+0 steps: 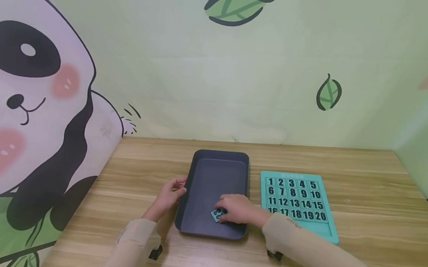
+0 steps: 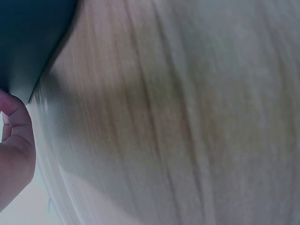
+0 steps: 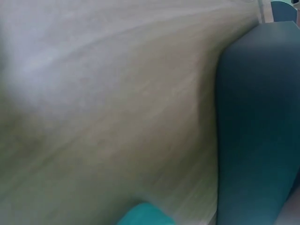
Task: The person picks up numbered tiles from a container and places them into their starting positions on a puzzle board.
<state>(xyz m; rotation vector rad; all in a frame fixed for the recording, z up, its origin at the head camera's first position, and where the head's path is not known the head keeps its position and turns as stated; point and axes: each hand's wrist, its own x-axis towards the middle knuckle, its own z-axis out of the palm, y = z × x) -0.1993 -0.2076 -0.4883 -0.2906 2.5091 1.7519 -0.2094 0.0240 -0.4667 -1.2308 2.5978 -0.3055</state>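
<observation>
A dark blue-grey rectangular tray (image 1: 211,174) lies on the wooden table. At its left rim is my left hand (image 1: 168,198), its thumb and fingers holding the edge; in the left wrist view, bent fingers (image 2: 14,122) meet the tray's outer wall (image 2: 35,37). Inside the tray's lower right part, my right hand (image 1: 236,208) grips a small stack of teal number tiles (image 1: 217,215) with black markings, partly hidden by the fingers. Only a sliver of that hand shows in the right wrist view, beside the tray wall (image 3: 255,126).
Right of the tray lies a teal number board (image 1: 324,230) with black tiles 1 to 20 in rows; my right forearm overlaps its lower left corner. Behind the wooden table (image 1: 373,194) stands a green backdrop (image 1: 174,64) with leaves and a panda.
</observation>
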